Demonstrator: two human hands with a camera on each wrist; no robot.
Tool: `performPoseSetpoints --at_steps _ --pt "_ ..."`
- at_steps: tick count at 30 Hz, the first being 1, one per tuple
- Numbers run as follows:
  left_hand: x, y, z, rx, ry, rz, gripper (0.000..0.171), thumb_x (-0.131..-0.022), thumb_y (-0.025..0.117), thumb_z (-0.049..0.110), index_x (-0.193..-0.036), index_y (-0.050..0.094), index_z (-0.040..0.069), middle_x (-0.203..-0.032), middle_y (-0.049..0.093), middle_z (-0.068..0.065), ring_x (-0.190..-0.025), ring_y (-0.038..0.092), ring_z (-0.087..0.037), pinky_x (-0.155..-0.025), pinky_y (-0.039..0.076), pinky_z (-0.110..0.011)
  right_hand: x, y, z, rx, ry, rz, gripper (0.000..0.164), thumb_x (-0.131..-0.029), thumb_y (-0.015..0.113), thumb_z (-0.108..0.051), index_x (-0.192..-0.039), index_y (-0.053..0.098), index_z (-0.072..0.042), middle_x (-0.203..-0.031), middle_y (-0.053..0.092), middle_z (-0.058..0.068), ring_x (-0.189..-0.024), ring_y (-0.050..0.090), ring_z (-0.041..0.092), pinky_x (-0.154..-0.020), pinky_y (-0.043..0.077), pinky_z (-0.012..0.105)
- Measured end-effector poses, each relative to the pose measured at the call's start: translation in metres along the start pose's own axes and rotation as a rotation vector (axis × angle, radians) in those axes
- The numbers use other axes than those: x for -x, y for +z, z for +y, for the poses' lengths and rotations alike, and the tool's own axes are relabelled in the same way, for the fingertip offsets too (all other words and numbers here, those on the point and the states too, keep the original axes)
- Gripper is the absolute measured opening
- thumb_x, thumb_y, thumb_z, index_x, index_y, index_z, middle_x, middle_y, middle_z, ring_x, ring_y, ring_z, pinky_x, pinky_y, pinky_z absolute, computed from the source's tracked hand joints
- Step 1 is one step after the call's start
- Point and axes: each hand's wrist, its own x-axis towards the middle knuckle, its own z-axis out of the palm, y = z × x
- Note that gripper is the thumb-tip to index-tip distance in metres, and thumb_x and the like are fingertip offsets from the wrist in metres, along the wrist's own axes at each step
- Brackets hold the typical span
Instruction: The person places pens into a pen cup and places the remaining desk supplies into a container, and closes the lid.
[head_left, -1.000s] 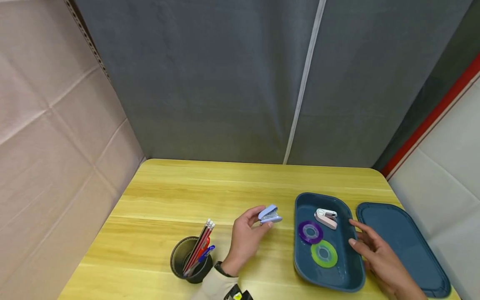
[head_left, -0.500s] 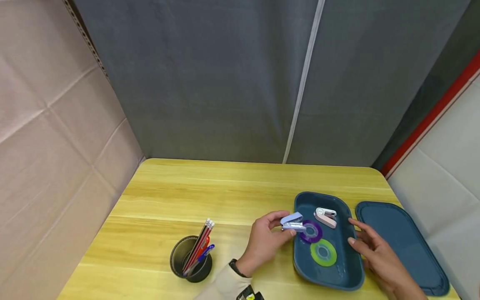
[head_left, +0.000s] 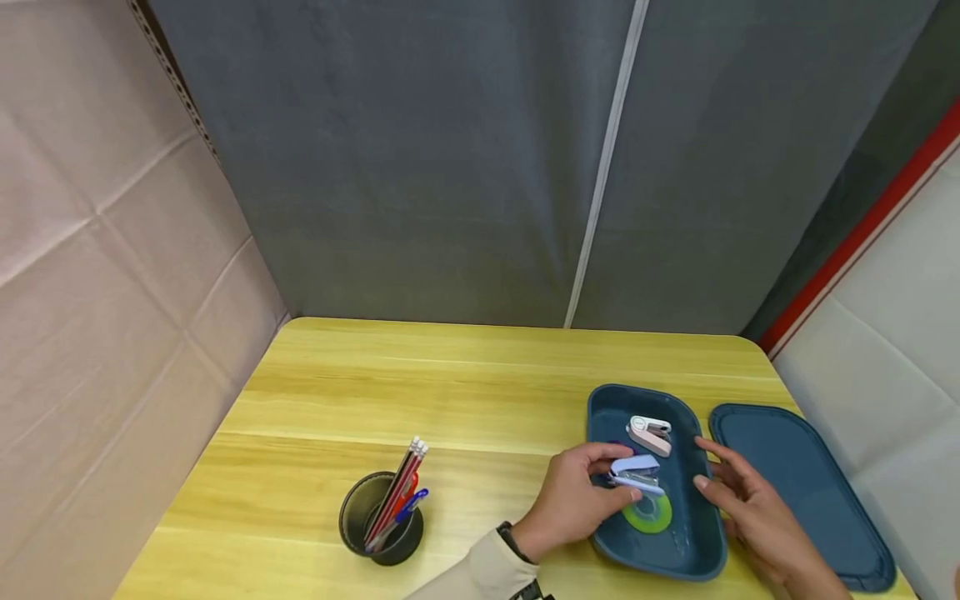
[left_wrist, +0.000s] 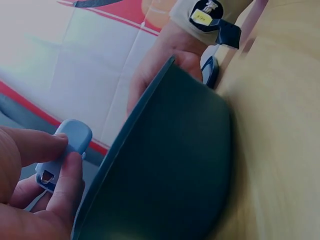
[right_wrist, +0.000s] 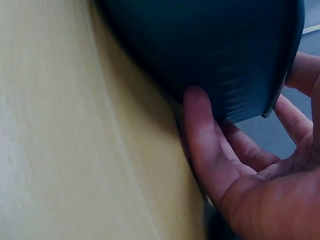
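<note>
My left hand [head_left: 573, 500] pinches a small light-blue stapler [head_left: 636, 475] between thumb and fingers, over the left part of a dark blue plastic box [head_left: 686, 500]. The left wrist view shows the same stapler [left_wrist: 77, 135] above the level of the box rim. Inside the box are a white and pink stapler [head_left: 650, 437] and a green tape roll [head_left: 649, 520], partly covered by the held stapler. A purple tape roll is almost wholly hidden behind my left hand. My right hand [head_left: 761, 521] rests against the box's right side, a finger [right_wrist: 200, 120] touching its outer wall.
A matching dark blue lid [head_left: 813, 500] lies to the right of the box. On the left stands a black pen cup [head_left: 408, 542] with pencils [head_left: 396, 492] and pens leaning in it. A grey partition [head_left: 450, 167] rises behind the wooden table [head_left: 465, 375].
My left hand has carried the light-blue stapler rightward, from over the table beside the box to over the box, covering the purple roll. My right hand has stayed at the box's side.
</note>
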Motion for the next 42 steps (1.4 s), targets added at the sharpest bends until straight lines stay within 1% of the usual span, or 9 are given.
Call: performPoseSetpoints --at_steps 7,12,16,24,27,31,34,38,42 --pt "-0.003 0.013 0.004 -0.167 0.047 -0.051 0.037 -0.085 0.089 0.016 -0.121 0.079 0.017 -0.113 0.073 0.013 -0.095 0.062 0.006 -0.080 0.055 -0.015 -0.001 0.000 0.000 -0.010 0.010 0.013 0.070 -0.108 0.062 -0.034 -0.168 0.025 -0.030 -0.146 0.043 0.002 -0.109 0.060 0.005 -0.080 0.063 0.039" --pt "-0.006 0.017 0.008 -0.323 0.080 -0.083 0.038 -0.085 0.091 0.020 -0.120 0.079 0.017 -0.109 0.073 0.014 -0.092 0.059 0.009 -0.078 0.052 -0.011 -0.001 -0.001 0.000 0.011 0.019 0.015 0.071 -0.108 0.062 -0.037 -0.168 0.024 -0.030 -0.157 0.036 0.011 -0.108 0.058 0.003 -0.077 0.060 0.037" --pt "-0.007 0.018 0.008 -0.463 0.128 -0.112 0.038 -0.087 0.089 0.025 -0.122 0.079 0.017 -0.111 0.074 0.014 -0.094 0.058 0.010 -0.078 0.048 -0.008 -0.001 -0.001 0.000 0.000 0.015 0.008 0.072 -0.109 0.061 -0.036 -0.169 0.022 -0.030 -0.164 0.028 0.017 -0.108 0.058 -0.001 -0.081 0.062 0.038" --pt "-0.008 0.022 0.006 -0.751 0.271 -0.170 0.037 -0.093 0.084 0.032 -0.126 0.076 0.018 -0.112 0.077 0.014 -0.092 0.059 0.011 -0.077 0.041 -0.003 -0.001 -0.001 0.001 -0.013 -0.002 0.015 0.068 -0.109 0.061 -0.033 -0.167 0.026 -0.029 -0.138 0.048 -0.006 -0.107 0.062 0.006 -0.080 0.064 0.042" --pt "-0.008 0.023 0.006 -0.765 0.265 -0.177 0.036 -0.095 0.082 0.031 -0.128 0.075 0.018 -0.104 0.075 0.015 -0.083 0.056 0.010 -0.071 0.040 -0.004 -0.002 -0.002 0.001 0.000 0.001 0.011 0.069 -0.110 0.060 -0.035 -0.168 0.025 -0.029 -0.151 0.044 0.006 -0.107 0.060 0.001 -0.078 0.063 0.040" --pt "-0.007 0.024 0.007 -0.721 0.241 -0.174 0.033 -0.098 0.077 0.025 -0.129 0.074 0.016 -0.110 0.075 0.011 -0.087 0.060 0.011 -0.072 0.043 -0.002 -0.001 -0.003 0.001 0.028 0.001 -0.001 0.070 -0.110 0.058 -0.038 -0.169 0.021 -0.030 -0.169 0.021 0.022 -0.106 0.052 -0.014 -0.074 0.057 0.034" --pt "-0.007 0.024 0.006 -0.689 0.242 -0.166 0.031 -0.100 0.075 0.022 -0.129 0.074 0.014 -0.121 0.076 0.007 -0.099 0.065 0.009 -0.078 0.046 -0.002 -0.001 -0.003 0.000 0.037 -0.003 -0.002 0.071 -0.110 0.057 -0.039 -0.170 0.020 -0.030 -0.172 0.015 0.024 -0.105 0.047 -0.019 -0.072 0.054 0.033" --pt "-0.005 0.023 0.005 -0.648 0.243 -0.160 0.029 -0.101 0.074 0.021 -0.129 0.074 0.014 -0.122 0.076 0.005 -0.100 0.067 0.008 -0.080 0.046 -0.002 0.000 -0.003 0.000 0.036 0.000 0.001 0.071 -0.110 0.058 -0.039 -0.169 0.020 -0.030 -0.171 0.017 0.023 -0.106 0.048 -0.017 -0.074 0.055 0.032" --pt "-0.004 0.022 0.004 -0.509 0.178 -0.168 0.029 -0.101 0.074 0.020 -0.129 0.074 0.014 -0.124 0.075 0.003 -0.103 0.069 0.006 -0.081 0.051 -0.004 0.000 -0.002 0.000 0.038 0.009 0.005 0.071 -0.110 0.058 -0.039 -0.169 0.020 -0.030 -0.169 0.021 0.020 -0.107 0.051 -0.011 -0.075 0.057 0.034"
